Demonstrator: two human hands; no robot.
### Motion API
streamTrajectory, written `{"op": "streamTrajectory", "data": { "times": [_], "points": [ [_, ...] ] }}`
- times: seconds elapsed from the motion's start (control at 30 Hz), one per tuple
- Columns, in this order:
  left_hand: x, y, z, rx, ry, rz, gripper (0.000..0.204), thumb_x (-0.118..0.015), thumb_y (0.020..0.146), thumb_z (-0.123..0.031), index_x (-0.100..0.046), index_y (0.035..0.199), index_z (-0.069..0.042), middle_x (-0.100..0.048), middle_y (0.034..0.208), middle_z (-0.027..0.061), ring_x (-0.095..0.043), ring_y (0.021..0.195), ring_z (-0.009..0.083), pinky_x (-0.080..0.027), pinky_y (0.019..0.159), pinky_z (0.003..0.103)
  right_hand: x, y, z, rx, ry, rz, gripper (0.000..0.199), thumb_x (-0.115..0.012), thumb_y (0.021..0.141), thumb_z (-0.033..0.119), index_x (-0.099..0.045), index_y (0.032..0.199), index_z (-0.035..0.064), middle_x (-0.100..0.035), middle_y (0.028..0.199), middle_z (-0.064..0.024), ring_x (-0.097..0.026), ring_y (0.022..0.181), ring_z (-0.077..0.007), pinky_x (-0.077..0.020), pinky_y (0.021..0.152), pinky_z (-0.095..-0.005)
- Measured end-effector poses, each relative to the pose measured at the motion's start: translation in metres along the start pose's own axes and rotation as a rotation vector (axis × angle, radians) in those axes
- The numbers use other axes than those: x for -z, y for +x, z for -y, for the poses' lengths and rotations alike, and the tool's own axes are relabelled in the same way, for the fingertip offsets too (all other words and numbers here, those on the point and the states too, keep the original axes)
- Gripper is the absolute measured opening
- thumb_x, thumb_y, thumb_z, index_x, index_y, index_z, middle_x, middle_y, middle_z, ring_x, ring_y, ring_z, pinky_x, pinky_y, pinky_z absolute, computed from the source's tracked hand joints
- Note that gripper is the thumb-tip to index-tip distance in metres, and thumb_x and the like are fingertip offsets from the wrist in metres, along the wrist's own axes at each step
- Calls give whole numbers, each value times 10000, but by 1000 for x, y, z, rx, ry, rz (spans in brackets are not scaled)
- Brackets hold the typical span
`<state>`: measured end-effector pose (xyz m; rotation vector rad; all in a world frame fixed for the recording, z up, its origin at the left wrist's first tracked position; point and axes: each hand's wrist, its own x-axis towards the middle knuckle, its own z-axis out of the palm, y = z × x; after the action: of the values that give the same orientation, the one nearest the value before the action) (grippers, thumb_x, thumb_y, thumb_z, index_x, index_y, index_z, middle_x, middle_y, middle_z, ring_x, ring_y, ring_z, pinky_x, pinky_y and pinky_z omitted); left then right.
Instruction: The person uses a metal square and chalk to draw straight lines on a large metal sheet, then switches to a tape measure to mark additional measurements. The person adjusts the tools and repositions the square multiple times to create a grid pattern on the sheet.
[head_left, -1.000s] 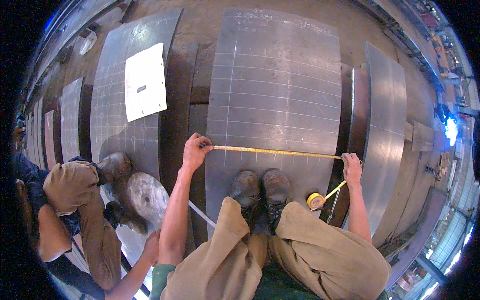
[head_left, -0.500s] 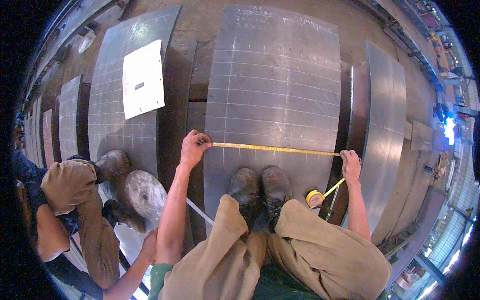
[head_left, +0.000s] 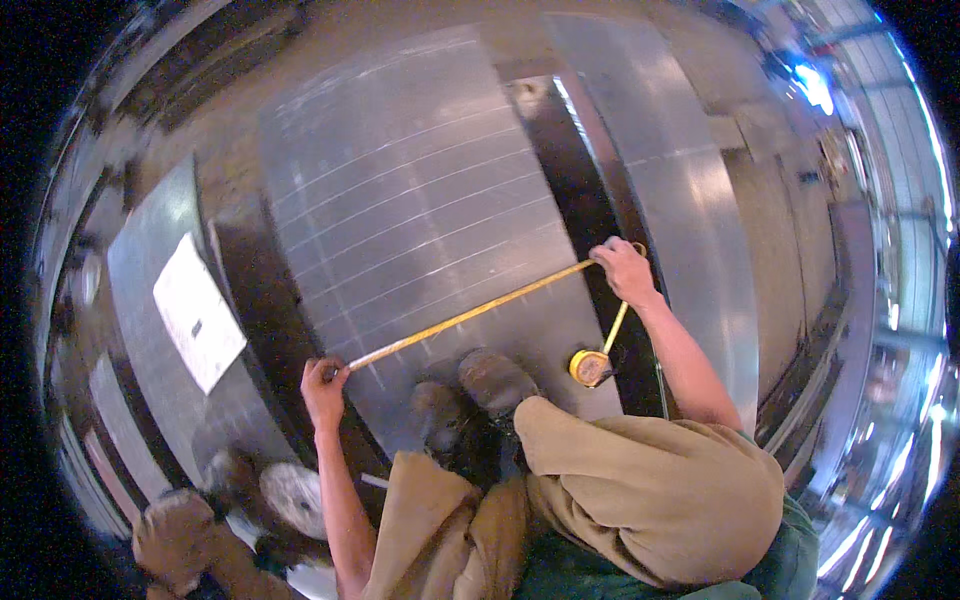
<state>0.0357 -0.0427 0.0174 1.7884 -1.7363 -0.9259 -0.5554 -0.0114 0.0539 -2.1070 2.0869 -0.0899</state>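
A large grey metal sheet (head_left: 420, 200) scored with pale parallel lines lies on the floor. Across its near end runs a yellow measuring tape blade (head_left: 470, 315), stretched taut. The left hand (head_left: 323, 385) pins the blade's end at the sheet's left edge, its grip pinched narrow on it. The right hand (head_left: 622, 270) presses the blade at the sheet's right edge, fingers closed over it. The round yellow tape case (head_left: 590, 367) hangs below the right hand, beside two dusty brown boots (head_left: 470, 395) standing on the sheet. A white paper (head_left: 198, 312) lies left of the sheet.
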Motion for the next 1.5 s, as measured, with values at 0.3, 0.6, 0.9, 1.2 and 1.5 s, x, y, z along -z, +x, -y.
{"op": "streamTrajectory", "data": {
  "times": [0.3, 0.6, 0.9, 1.2, 1.5],
  "points": [
    [-3, -1, -5, -52, 138, 46, 168, -769, 771, -32, -641, 879, -13, -568, 864, 87, -564, 782, 240, -460, 704, 346, -15, -9, -8, -159, 140, 33, 237, -566, 883, 90, -657, 1076, 193, -583, 980, -81, -647, 929, -303, -545, 741, -435],
    [-8, 4, -11, 32, 176, 98, 131, -726, 800, -55, -615, 854, -10, -561, 886, 91, -560, 823, 247, -450, 717, 356, -20, -11, -6, -187, 234, 7, 295, -589, 858, 38, -669, 1104, 179, -578, 1026, -87, -658, 921, -302, -565, 748, -425],
    [-10, 4, -2, 62, 189, 132, 198, -732, 845, -142, -597, 861, 2, -540, 872, 86, -536, 833, 247, -433, 751, 344, -20, -13, -10, -202, 269, -40, 348, -599, 818, 25, -695, 1105, 196, -585, 1053, -71, -659, 953, -273, -591, 692, -392],
    [-8, 9, -7, 82, 230, 165, 123, -724, 808, -59, -627, 861, -6, -548, 867, 59, -532, 811, 204, -428, 725, 322, -23, -14, -15, -199, 298, -33, 376, -607, 798, 15, -696, 1113, 200, -581, 1074, -75, -660, 955, -278, -590, 694, -398],
    [-9, 9, -10, 66, 214, 176, 119, -733, 824, -62, -638, 878, -16, -550, 883, 38, -521, 802, 177, -416, 709, 300, -22, -13, -10, -199, 326, -110, 384, -644, 754, -75, -688, 1058, 154, -571, 1079, -66, -648, 774, -250, -554, 650, -373]
  ]
}}
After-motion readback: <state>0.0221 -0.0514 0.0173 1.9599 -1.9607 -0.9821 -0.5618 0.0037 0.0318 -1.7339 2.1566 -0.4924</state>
